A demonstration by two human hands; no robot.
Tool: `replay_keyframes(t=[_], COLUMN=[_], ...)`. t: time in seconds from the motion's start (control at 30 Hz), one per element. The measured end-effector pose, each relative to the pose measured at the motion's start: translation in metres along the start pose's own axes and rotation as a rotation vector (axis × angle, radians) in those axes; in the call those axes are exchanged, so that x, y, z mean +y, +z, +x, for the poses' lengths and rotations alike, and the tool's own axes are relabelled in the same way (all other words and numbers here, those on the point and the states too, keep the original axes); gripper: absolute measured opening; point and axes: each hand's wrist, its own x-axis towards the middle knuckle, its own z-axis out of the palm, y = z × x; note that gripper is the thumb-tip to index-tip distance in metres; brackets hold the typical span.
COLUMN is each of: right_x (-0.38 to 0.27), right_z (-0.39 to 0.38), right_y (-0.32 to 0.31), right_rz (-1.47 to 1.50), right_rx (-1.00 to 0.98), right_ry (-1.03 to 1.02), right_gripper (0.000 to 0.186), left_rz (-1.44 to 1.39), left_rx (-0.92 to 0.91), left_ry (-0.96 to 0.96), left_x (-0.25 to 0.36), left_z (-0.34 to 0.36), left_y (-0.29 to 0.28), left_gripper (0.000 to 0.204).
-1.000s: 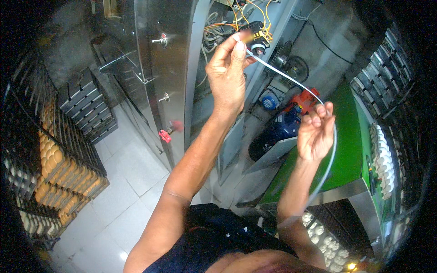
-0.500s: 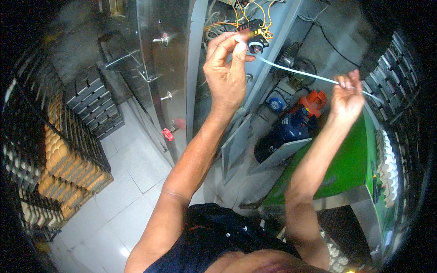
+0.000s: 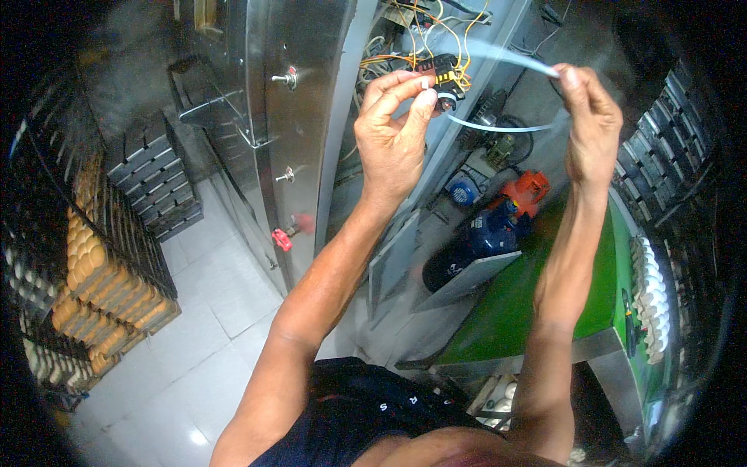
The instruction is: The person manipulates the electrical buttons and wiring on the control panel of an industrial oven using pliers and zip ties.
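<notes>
My left hand [image 3: 389, 140] is closed in a pinch at a small black component [image 3: 445, 78] with a yellow part and a white band, among yellow and orange wires [image 3: 467, 43] in an open metal cabinet [image 3: 498, 15]. A pale flexible strip [image 3: 498, 128] runs out from just below the component and curves rightward. My right hand [image 3: 593, 124], raised at the upper right, grips this strip between thumb and fingers; the upper part of the strip is smeared by motion.
Steel panel [image 3: 303, 132] with switches and red valve [image 3: 282, 237] stands left. Blue cylinder [image 3: 475, 241], orange object [image 3: 529, 187] and pump [image 3: 463, 191] sit below the cabinet. Green-topped table [image 3: 498, 327] with egg tray [image 3: 652, 296] stands right; racks of brown eggs [image 3: 89, 265] stand left.
My right hand has risen and moved right, then up toward the cabinet top, swinging the strip into a loop. My left hand stays at the component, shifted only slightly.
</notes>
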Motion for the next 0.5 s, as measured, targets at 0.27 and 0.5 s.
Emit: replay_keyframes(t=[0.27, 0.5], right_x=[0.017, 0.025], right_z=[-0.027, -0.036], right_y=[-0.011, -0.021], right_rz=[0.095, 0.089], right_rx=[-0.03, -0.065], right_ry=[0.172, 0.184], right_gripper=[0.017, 0.016], left_rz=[-0.015, 0.066], left_rx=[-0.009, -0.033], left_ry=[0.003, 0.048], left_x=[-0.004, -0.004], left_z=[0.001, 0.001], left_y=[-0.005, -0.01], left_gripper=[0.016, 0.017])
